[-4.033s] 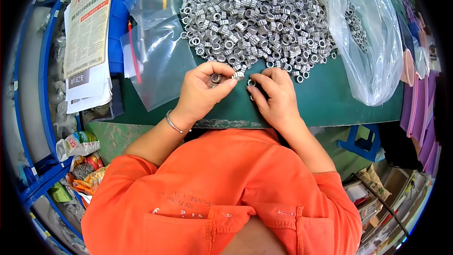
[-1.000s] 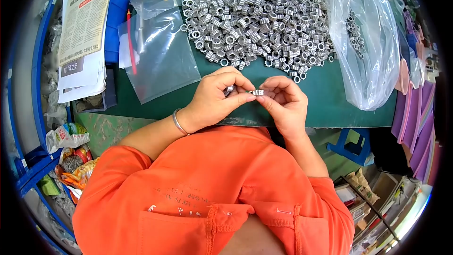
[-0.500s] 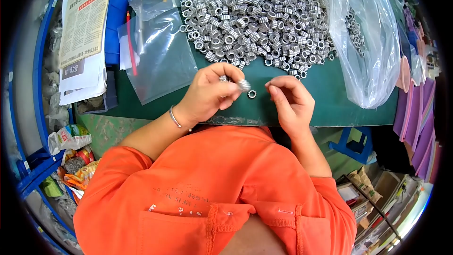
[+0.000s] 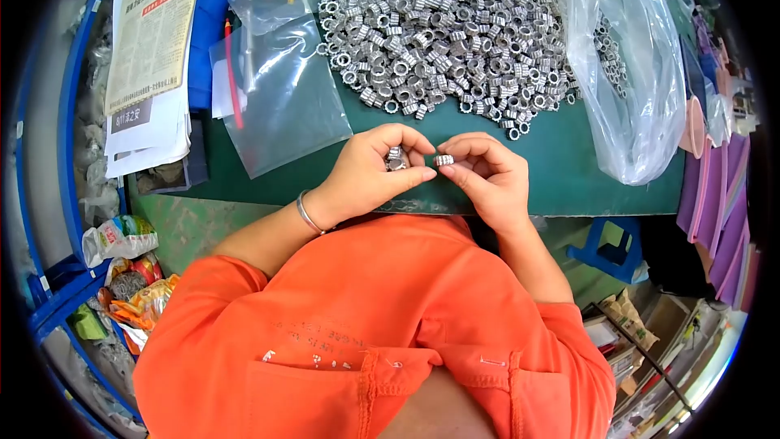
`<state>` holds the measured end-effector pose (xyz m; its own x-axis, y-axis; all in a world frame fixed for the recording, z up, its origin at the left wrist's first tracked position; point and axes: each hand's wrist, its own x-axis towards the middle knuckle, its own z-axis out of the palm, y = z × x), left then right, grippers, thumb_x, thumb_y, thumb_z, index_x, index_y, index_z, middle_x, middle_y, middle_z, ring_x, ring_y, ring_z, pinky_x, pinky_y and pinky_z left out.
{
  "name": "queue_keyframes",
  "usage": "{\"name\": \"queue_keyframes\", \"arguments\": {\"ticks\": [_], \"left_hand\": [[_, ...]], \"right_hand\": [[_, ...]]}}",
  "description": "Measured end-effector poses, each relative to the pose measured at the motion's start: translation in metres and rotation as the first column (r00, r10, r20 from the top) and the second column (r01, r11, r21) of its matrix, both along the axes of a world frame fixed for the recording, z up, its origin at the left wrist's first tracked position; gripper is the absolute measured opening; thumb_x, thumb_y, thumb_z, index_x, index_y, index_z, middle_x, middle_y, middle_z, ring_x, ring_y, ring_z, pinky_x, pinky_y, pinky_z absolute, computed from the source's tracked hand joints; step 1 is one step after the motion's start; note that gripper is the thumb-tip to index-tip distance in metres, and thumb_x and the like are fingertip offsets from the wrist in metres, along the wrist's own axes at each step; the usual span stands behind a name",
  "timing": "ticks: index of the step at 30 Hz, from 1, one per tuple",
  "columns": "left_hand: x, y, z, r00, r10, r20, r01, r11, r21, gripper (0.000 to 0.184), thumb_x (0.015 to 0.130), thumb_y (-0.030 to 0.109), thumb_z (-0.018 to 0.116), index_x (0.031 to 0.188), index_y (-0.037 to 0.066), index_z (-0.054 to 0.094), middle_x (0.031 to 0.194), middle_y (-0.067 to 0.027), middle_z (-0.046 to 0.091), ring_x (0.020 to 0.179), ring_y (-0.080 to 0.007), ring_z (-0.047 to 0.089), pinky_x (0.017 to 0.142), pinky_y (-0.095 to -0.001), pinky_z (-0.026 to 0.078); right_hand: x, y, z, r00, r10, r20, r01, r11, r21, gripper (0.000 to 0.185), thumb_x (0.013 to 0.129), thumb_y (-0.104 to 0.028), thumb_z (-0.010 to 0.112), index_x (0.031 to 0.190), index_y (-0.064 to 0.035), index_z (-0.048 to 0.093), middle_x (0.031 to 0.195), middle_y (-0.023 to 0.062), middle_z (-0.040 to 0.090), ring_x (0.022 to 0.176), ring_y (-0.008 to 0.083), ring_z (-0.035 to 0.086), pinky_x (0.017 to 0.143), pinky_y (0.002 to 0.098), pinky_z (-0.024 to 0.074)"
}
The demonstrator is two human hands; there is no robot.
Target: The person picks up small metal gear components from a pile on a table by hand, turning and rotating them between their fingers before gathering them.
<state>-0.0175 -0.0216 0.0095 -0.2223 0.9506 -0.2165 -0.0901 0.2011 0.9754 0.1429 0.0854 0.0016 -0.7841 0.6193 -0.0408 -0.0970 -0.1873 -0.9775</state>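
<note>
Curled around a few small silver toothed metal rings (image 4: 396, 160), my left hand (image 4: 357, 169) is near the table's front edge. Its thumb and forefinger point toward the right hand, apart at the tips. My right hand (image 4: 496, 183) pinches a single ridged metal ring (image 4: 444, 160) between thumb and fingers, close to the left fingertips. Beyond both hands lies a large heap of similar metal rings (image 4: 455, 32) on the green tabletop (image 4: 301, 183). Fingers partly hide the rings in the left palm.
Clear plastic bags (image 4: 280, 97) with a red pen (image 4: 233, 73) lie left of the heap. A newspaper (image 4: 154, 41) rests near a blue bin (image 4: 211, 24). A large clear plastic bag (image 4: 626, 81) stands at right. Below the table's right side is a blue stool (image 4: 609, 250).
My hands have come closer together. My right hand, earlier apart from the rings, now pinches one. The loose ring between the hands no longer shows on the tabletop.
</note>
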Motion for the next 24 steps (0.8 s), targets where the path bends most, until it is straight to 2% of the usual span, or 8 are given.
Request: {"name": "queue_keyframes", "arguments": {"ticks": [2,3,5,7,13,17,20,24], "left_hand": [[0.000,-0.002,-0.001,1.000,0.012,-0.006,-0.012,1.000,0.026,0.017,0.075,0.001,0.071,0.090,0.002,0.062,0.080,-0.0001,0.058,0.073,-0.0050,0.052,0.065,-0.0194,0.043],[0.000,-0.003,-0.003,0.998,0.021,-0.067,-0.014,0.995,0.100,0.016,0.075,0.001,0.071,0.089,0.002,0.063,0.080,-0.0010,0.059,0.073,-0.0062,0.053,0.065,-0.0200,0.043],[-0.001,-0.005,-0.003,0.991,0.045,-0.124,-0.022,0.984,0.179,0.015,0.075,0.002,0.072,0.087,0.001,0.063,0.081,-0.0019,0.059,0.072,-0.0074,0.054,0.064,-0.0206,0.043],[-0.002,-0.007,0.000,0.974,0.079,-0.211,-0.025,0.969,0.248,0.013,0.074,0.002,0.072,0.085,0.001,0.064,0.082,-0.0039,0.060,0.071,-0.0105,0.055,0.064,-0.0224,0.044],[-0.006,-0.012,0.000,0.950,0.163,-0.265,-0.059,0.931,0.360,0.009,0.077,0.006,0.070,0.084,0.004,0.066,0.081,-0.0043,0.061,0.071,-0.0120,0.058,0.060,-0.0234,0.045],[-0.009,-0.015,-0.002,0.943,0.190,-0.272,-0.080,0.925,0.371,0.008,0.077,0.007,0.070,0.084,0.004,0.065,0.080,-0.0038,0.061,0.070,-0.0117,0.058,0.059,-0.0232,0.044],[-0.011,-0.017,0.000,0.962,0.160,-0.222,-0.098,0.958,0.268,0.011,0.075,0.002,0.071,0.084,0.003,0.065,0.084,-0.0053,0.062,0.073,-0.0121,0.058,0.064,-0.0241,0.045],[-0.013,-0.017,-0.001,0.963,0.174,-0.204,-0.116,0.956,0.268,0.011,0.075,0.002,0.071,0.084,0.003,0.065,0.084,-0.0050,0.061,0.073,-0.0121,0.058,0.064,-0.0238,0.045]], "right_hand": [[-0.002,-0.004,0.002,0.997,-0.011,-0.081,0.013,1.000,0.015,0.017,0.077,0.011,0.063,0.093,0.0059,0.060,0.096,0.0107,0.059,0.084,0.0134,0.060,0.072,0.0242,0.0508],[-0.002,-0.005,0.001,0.997,-0.001,-0.076,0.002,1.000,0.018,0.017,0.077,0.011,0.063,0.093,0.0059,0.060,0.096,0.0107,0.059,0.084,0.0134,0.060,0.072,0.0242,0.0508],[-0.002,-0.006,-0.001,0.997,-0.015,-0.081,0.005,0.993,-0.121,0.017,0.077,0.011,0.064,0.093,0.0060,0.061,0.094,0.0109,0.060,0.082,0.0131,0.060,0.071,0.0240,0.0508],[-0.002,-0.009,0.002,0.999,-0.006,-0.048,-0.001,0.991,-0.132,0.014,0.079,0.008,0.063,0.093,0.0059,0.061,0.093,0.0109,0.061,0.080,0.0135,0.060,0.070,0.0241,0.0509],[-0.006,-0.013,0.002,0.999,0.015,-0.030,-0.020,0.988,-0.150,0.011,0.085,-0.001,0.060,0.094,0.0061,0.060,0.091,0.0118,0.062,0.077,0.0146,0.061,0.068,0.0250,0.0518],[-0.010,-0.015,0.003,0.998,0.035,-0.053,-0.045,0.975,-0.217,0.013,0.085,0.001,0.060,0.097,0.0061,0.058,0.094,0.0142,0.062,0.079,0.0147,0.061,0.070,0.0265,0.0524],[-0.017,-0.017,0.001,0.988,0.031,-0.151,-0.055,0.985,-0.161,0.016,0.081,0.006,0.062,0.096,0.0060,0.057,0.099,0.0155,0.060,0.083,0.0150,0.061,0.073,0.0265,0.0518],[-0.020,-0.020,0.007,0.993,-0.039,-0.107,0.017,0.979,-0.202,0.019,0.077,0.011,0.063,0.095,0.0058,0.058,0.101,0.0146,0.059,0.086,0.0147,0.059,0.075,0.0255,0.0505]]}}
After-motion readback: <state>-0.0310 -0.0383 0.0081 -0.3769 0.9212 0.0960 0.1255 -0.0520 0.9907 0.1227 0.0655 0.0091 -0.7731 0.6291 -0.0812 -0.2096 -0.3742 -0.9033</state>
